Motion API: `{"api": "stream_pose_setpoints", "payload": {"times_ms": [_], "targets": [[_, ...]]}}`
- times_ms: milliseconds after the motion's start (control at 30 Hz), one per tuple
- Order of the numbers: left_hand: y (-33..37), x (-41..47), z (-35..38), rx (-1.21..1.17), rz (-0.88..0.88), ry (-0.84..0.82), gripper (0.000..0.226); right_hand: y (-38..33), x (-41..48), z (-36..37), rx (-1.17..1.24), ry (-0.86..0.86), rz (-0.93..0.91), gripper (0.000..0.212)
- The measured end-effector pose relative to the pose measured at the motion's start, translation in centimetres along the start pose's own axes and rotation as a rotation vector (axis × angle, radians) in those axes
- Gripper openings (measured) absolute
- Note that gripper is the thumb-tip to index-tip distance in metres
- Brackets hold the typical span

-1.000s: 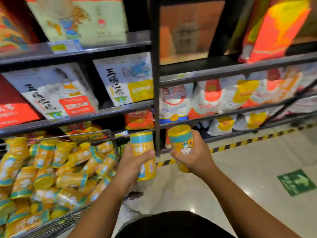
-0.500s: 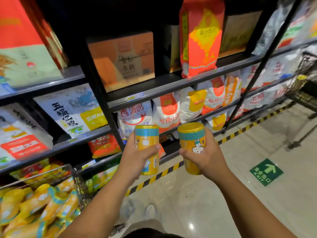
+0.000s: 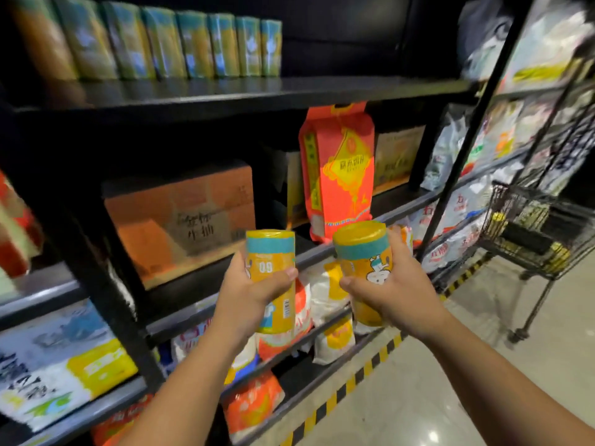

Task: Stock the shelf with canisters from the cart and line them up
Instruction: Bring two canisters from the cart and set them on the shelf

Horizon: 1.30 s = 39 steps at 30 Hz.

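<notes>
Black metal shelving unit point(image 3: 257, 91) fills the left and centre of the view. A row of yellow cylindrical canisters with teal bands point(image 3: 180, 43) stands upright and side by side on its top shelf, above and to the left of the tall red-and-yellow paper bag point(image 3: 338, 175). A brown cardboard box point(image 3: 180, 217) lies just left of that bag, one shelf below the row. A black wire shopping cart point(image 3: 528, 233) stands on the floor well to the right of the bag. The bag itself stands upright at the front of the middle shelf.

Left hand point(image 3: 248, 294) is below and left of the bag, fingers and thumb curled round the middle of an upright yellow teal-banded canister point(image 3: 270, 252). Right hand point(image 3: 396, 291) is directly below the bag, fingers wrapped round a second like canister point(image 3: 363, 249), which is tilted slightly. The two held canisters are near each other, apart, in front of the shelf edge below the bag
</notes>
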<state>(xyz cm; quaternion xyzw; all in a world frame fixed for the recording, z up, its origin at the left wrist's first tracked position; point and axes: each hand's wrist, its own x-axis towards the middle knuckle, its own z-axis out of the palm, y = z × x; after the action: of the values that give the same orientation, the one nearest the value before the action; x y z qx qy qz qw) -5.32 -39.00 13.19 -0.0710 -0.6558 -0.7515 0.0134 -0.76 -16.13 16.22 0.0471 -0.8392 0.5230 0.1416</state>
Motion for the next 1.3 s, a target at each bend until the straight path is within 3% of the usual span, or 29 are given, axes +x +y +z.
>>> {"api": "stream_pose_setpoints", "payload": {"times_ms": [133, 300, 600, 833, 1033, 1100, 1300], "targets": [[4.9, 6.7, 0.0, 0.032, 0.154, -0.101, 0.075, -2.0, 5.5, -0.8, 0.006, 0.042, -0.077, 0.066], [9.7, 12.8, 1.0, 0.068, 0.328, -0.175, 0.068, -4.0, 11.5, -2.2, 0.037, 0.127, -0.162, 0.068], [16.4, 19.8, 4.2, 0.188, 0.468, -0.074, 0.067, -5.7, 21.1, -5.9, 0.166, 0.147, -0.255, 0.066], [20.0, 23.2, 8.8, 0.251, 0.487, -0.090, 0.060, -5.4, 29.0, -10.4, 0.183, 0.092, -0.363, 0.071], [21.0, 29.3, 13.9, 0.268, 0.462, 0.093, 0.049, -4.2, 36.2, -15.1, 0.237, 0.056, -0.416, 0.069], [20.6, 31.3, 15.3, 0.295, 0.458, 0.139, 0.050, -3.5, 38.6, -16.4, 0.235, 0.028, -0.419, 0.075], [19.1, 37.0, 19.6, 0.454, 0.412, 0.232, 0.060, -0.4, 45.5, -19.3, 0.223, -0.028, -0.426, 0.065]]}}
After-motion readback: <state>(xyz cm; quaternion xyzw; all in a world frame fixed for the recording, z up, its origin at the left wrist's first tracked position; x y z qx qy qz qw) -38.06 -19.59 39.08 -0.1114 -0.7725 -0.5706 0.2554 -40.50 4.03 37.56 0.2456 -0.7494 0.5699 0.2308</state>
